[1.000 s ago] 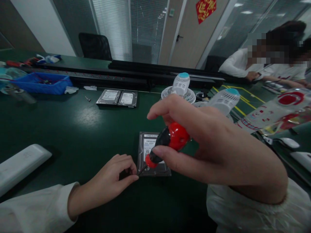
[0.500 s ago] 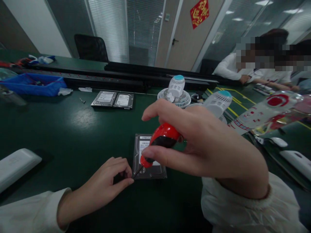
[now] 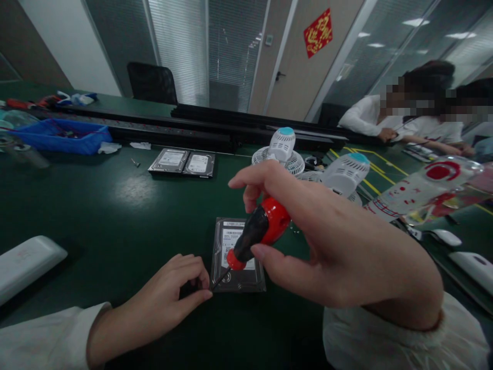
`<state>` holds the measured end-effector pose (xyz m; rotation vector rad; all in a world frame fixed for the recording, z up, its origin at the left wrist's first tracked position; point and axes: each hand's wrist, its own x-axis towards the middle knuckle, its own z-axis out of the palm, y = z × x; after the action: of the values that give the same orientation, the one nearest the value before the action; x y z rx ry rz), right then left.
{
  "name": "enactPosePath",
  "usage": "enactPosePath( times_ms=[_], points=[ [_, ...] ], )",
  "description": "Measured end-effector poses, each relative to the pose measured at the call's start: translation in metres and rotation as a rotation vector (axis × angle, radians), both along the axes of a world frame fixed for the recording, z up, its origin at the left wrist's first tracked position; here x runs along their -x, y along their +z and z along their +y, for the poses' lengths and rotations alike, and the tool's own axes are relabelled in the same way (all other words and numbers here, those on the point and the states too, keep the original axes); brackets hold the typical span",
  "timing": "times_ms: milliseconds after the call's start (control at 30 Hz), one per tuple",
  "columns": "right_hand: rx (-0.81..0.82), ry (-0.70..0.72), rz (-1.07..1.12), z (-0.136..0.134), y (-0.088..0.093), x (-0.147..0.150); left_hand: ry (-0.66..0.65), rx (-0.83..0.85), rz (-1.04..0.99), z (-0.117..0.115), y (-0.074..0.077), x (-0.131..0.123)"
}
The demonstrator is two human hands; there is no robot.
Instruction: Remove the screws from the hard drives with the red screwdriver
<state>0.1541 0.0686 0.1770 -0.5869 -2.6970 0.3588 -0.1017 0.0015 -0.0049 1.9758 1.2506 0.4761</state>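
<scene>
Two hands: glossy red-black screwdriver (image 3: 254, 237), flat metal drive (image 3: 238, 254).

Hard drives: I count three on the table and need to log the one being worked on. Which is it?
The lone hard drive nearest the person: the screwdriver tip meets its near-left corner. The other two drives lie side by side, untouched, farther back.

My screwdriver (image 3: 259, 232) has a red and black handle. The hard drive (image 3: 238, 254) is black with a white label, lying on the dark green table (image 3: 115, 216). My sleeves are white; a blue bin (image 3: 61, 136) sits beyond.
</scene>
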Motion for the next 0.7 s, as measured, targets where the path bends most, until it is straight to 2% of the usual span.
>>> enactPosePath(
  times_ms=[233,467,700],
  points=[
    [-0.049,-0.058,-0.036,0.0015,0.0001,0.0008,0.022,0.035,-0.002,0.0021,-0.0003,-0.0025],
    [0.028,-0.037,-0.033,-0.0023,0.0022,-0.0044,0.020,0.077,0.023,0.0009,0.0034,-0.0042],
    [0.007,-0.065,-0.037,-0.0007,0.0003,-0.0029,0.038,0.076,0.009,0.0014,0.0032,-0.0059]
  ],
)
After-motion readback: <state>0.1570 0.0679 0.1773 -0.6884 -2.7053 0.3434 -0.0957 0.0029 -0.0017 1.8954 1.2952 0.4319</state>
